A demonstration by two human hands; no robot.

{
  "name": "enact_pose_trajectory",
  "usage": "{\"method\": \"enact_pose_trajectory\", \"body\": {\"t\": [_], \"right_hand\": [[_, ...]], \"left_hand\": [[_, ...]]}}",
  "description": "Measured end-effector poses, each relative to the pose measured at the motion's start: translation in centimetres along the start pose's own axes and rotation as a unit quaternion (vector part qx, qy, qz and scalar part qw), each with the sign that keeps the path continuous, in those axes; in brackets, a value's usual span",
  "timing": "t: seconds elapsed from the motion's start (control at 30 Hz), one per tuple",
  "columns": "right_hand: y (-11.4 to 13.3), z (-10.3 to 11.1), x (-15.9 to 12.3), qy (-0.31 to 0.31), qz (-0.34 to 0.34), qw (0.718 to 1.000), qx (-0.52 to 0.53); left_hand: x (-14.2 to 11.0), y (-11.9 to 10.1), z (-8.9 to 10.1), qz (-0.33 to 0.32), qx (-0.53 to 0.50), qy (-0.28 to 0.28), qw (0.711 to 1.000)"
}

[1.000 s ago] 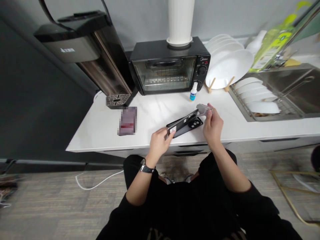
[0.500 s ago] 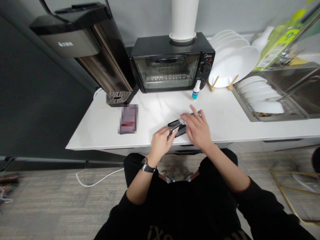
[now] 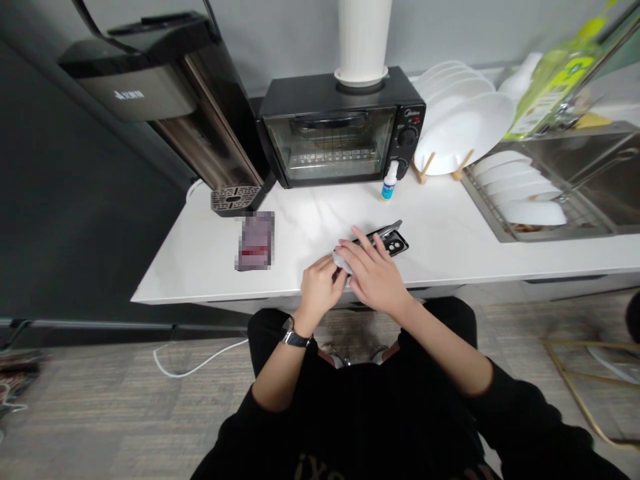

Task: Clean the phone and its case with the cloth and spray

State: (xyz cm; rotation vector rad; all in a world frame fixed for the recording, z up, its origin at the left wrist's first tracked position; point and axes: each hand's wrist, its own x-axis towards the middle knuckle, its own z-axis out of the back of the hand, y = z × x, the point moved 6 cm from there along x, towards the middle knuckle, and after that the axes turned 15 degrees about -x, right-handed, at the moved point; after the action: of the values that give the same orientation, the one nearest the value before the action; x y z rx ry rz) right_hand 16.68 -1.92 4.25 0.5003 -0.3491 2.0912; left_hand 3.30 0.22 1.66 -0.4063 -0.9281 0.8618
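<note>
My left hand [image 3: 321, 285] is closed around the near-left end of a dark phone [image 3: 391, 229], which it holds tilted just above the counter. Over the phone lies my right hand [image 3: 376, 275], its fingers stretched along the surface and pressing a pale grey cloth [image 3: 343, 262] against the left end. Most of the phone is hidden under those fingers. Beneath it a black phone case [image 3: 399, 245] rests on the counter, its camera cutouts showing at the right. A small white spray bottle [image 3: 389, 182] with a blue label stands upright behind the hands.
A pixelated purplish flat item [image 3: 257, 241] lies left on the white counter [image 3: 200, 270]. Behind stand a drink dispenser [image 3: 200, 127] and a black toaster oven [image 3: 330, 143]. White plates [image 3: 463, 130] in a wooden rack and a sink [image 3: 600, 180] with a dish basket are right.
My right hand has swept the cloth leftward along the phone, from its far right end to the end by my left hand. My left hand keeps its hold, almost in place.
</note>
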Motion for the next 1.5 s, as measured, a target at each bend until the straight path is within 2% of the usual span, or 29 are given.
{"method": "enact_pose_trajectory", "body": {"t": [0.13, 0.2, 0.27, 0.4, 0.47, 0.53, 0.67, 0.73, 0.8, 0.93, 1.0, 1.03, 1.1, 1.23, 1.3, 1.37, 1.5], "right_hand": [[-7.3, 0.0, -0.7, -0.013, -0.142, 0.989, -0.041], [-8.7, 0.1, -0.9, -0.017, -0.167, 0.984, -0.053], [-7.1, 0.1, -0.7, -0.011, -0.141, 0.989, -0.042], [0.1, 0.1, 0.0, 0.012, -0.021, 1.0, 0.007], [1.7, 0.2, 0.1, 0.018, 0.013, 1.0, 0.014], [0.4, 0.2, -0.1, 0.011, -0.006, 1.0, 0.004], [-7.2, 0.2, -1.0, -0.006, -0.149, 0.988, -0.038], [-9.0, 0.2, -1.2, -0.006, -0.182, 0.982, -0.048], [-7.8, 0.3, -0.9, -0.005, -0.162, 0.986, -0.04], [-0.1, 0.4, 0.2, 0.009, -0.031, 0.999, 0.003], [2.5, 0.4, 0.4, 0.017, 0.02, 1.0, 0.013], [2.8, 0.4, 0.4, 0.018, 0.029, 0.999, 0.012], [1.0, 0.3, 0.3, 0.013, 0.004, 1.0, 0.002], [-6.9, 0.2, -0.6, -0.003, -0.128, 0.991, -0.04], [-9.1, 0.3, -0.9, -0.007, -0.167, 0.985, -0.053], [-8.3, 0.4, -0.8, -0.005, -0.163, 0.986, -0.046], [-1.0, 0.4, 0.0, 0.006, -0.064, 0.998, -0.009]], "left_hand": [[0.2, -0.5, 0.1, -0.001, -0.019, -0.01, 1.0], [0.3, -0.7, 0.1, -0.003, -0.02, -0.013, 1.0], [0.3, -0.6, 0.0, 0.002, -0.02, -0.012, 1.0], [0.1, -0.1, -0.1, 0.009, 0.012, -0.005, 1.0], [0.0, 0.1, -0.1, 0.006, 0.026, -0.003, 1.0], [0.0, 0.0, 0.0, 0.002, 0.015, -0.003, 1.0], [0.1, -0.5, 0.0, -0.004, -0.011, -0.009, 1.0], [0.2, -0.6, 0.0, -0.002, -0.007, -0.012, 1.0], [0.2, -0.5, -0.1, 0.002, -0.002, -0.013, 1.0], [-0.1, 0.2, -0.3, 0.012, 0.033, -0.006, 0.999], [-0.3, 0.5, -0.3, 0.013, 0.061, -0.005, 0.998], [-0.3, 0.5, -0.2, 0.01, 0.065, -0.004, 0.998], [-0.2, 0.2, -0.1, 0.002, 0.049, 0.001, 0.999], [0.2, -0.5, 0.0, -0.006, -0.007, -0.008, 1.0], [0.2, -0.7, 0.0, -0.007, -0.014, -0.013, 1.0], [0.2, -0.6, 0.0, -0.003, -0.012, -0.013, 1.0], [0.0, -0.1, -0.2, 0.002, 0.012, 0.0, 1.0]]}}
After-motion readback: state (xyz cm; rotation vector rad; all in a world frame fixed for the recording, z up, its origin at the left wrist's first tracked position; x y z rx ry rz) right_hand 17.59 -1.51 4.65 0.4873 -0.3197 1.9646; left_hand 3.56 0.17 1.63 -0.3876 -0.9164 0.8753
